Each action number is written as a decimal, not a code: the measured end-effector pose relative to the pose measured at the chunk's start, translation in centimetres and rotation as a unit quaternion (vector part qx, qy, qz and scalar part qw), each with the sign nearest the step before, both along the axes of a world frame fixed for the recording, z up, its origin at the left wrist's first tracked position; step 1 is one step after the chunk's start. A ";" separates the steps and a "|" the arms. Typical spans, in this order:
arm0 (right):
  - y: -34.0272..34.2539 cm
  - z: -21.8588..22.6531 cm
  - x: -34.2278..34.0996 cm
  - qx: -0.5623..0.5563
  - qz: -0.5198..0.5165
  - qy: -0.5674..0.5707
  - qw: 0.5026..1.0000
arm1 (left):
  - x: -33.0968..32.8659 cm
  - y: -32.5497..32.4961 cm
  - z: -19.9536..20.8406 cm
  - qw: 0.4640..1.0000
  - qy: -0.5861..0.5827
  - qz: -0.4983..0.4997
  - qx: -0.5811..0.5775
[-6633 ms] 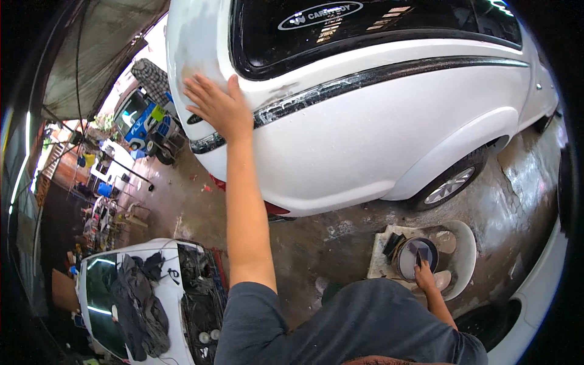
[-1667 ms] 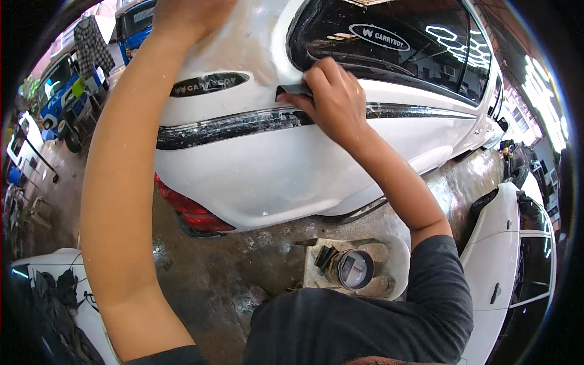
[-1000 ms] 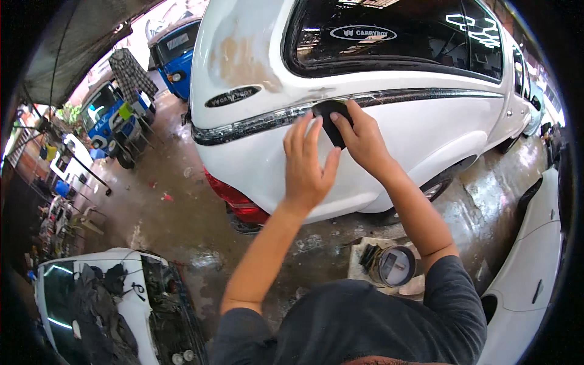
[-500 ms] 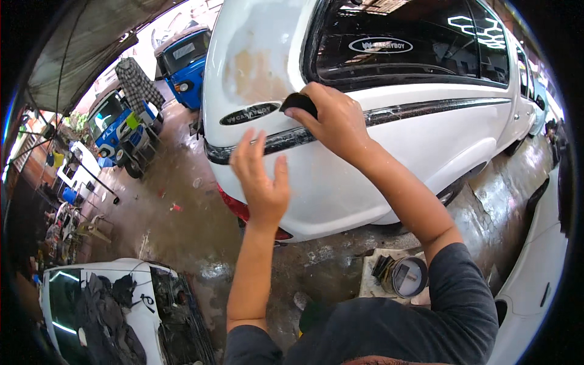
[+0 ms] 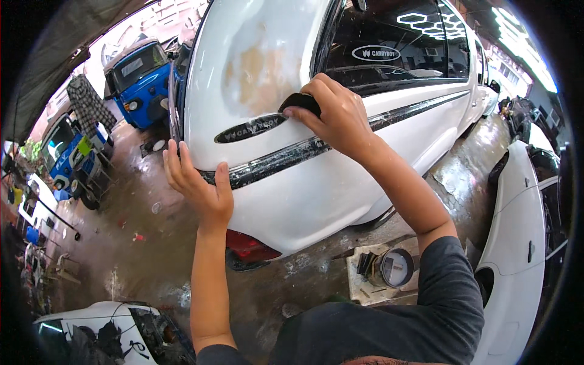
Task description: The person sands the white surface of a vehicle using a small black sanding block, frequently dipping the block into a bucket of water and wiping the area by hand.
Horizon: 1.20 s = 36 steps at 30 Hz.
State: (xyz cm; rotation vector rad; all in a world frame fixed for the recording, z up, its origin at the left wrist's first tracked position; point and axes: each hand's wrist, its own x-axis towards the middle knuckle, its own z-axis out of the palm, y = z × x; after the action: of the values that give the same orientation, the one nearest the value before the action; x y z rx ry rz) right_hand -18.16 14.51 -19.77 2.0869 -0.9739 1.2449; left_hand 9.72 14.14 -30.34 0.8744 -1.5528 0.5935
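Note:
In my right hand (image 5: 337, 118) is a bent black piece that looks like sandpaper (image 5: 299, 104), gripped between thumb and fingers. It touches the white rear side panel (image 5: 292, 204) of a vehicle, at the right end of a dark oval badge (image 5: 250, 128). Above the badge, a sanded patch (image 5: 254, 73) shows tan and grey through the paint. A scuffed black trim strip (image 5: 274, 159) runs below the hand. My left hand (image 5: 201, 185) is open, fingers stretched out at the vehicle's rear corner; whether they touch it I cannot tell.
A round container (image 5: 396, 267) stands on a pale board (image 5: 365, 293) with dark flat pieces beside it. Another white car (image 5: 514, 243) is at the right. Blue three-wheelers (image 5: 137, 82) stand at the far left. A white vehicle part (image 5: 100, 316) lies at lower left. The floor looks wet.
My left hand has moved left and down to the vehicle's rear corner. My right hand keeps its grip at the badge's right end. The view has shifted.

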 end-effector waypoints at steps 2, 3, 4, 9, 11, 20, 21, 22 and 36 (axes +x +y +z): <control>0.2 0.0 0.1 0.011 -0.011 0.006 1.000 | -0.1 0.1 0.0 1.000 0.004 0.006 0.013; 0.2 0.0 0.3 0.025 -0.014 -0.004 1.000 | -0.2 0.1 0.1 1.000 0.001 0.006 0.015; 0.2 -0.1 0.4 0.038 -0.015 -0.018 0.999 | -0.1 0.1 0.2 1.000 -0.006 0.008 0.017; 0.1 -0.2 0.2 0.034 -0.010 -0.013 0.999 | 0.2 0.0 0.2 0.999 -0.017 -0.002 0.029; -0.1 0.0 -0.2 0.035 -0.011 -0.002 0.999 | 0.1 0.0 0.2 0.999 -0.018 -0.003 0.030; -0.8 0.6 -0.6 0.003 0.041 0.037 0.998 | 0.2 0.0 0.3 0.999 -0.020 0.010 0.039; -1.0 0.6 -0.4 -0.007 0.048 0.037 0.998 | 0.2 0.0 0.3 0.999 -0.019 0.011 0.039; -1.1 0.5 -0.4 -0.015 0.053 0.038 0.998 | 0.0 0.0 0.1 0.999 -0.019 0.008 0.041; -1.1 2.0 1.1 -0.047 0.090 0.061 0.993 | -0.1 0.5 0.4 0.998 -0.022 0.033 0.052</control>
State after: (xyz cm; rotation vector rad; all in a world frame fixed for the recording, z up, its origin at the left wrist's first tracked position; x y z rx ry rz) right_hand -17.10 13.37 -17.79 2.1868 -0.6726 1.2079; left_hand 9.61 14.64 -29.98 1.0003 -1.6119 0.5862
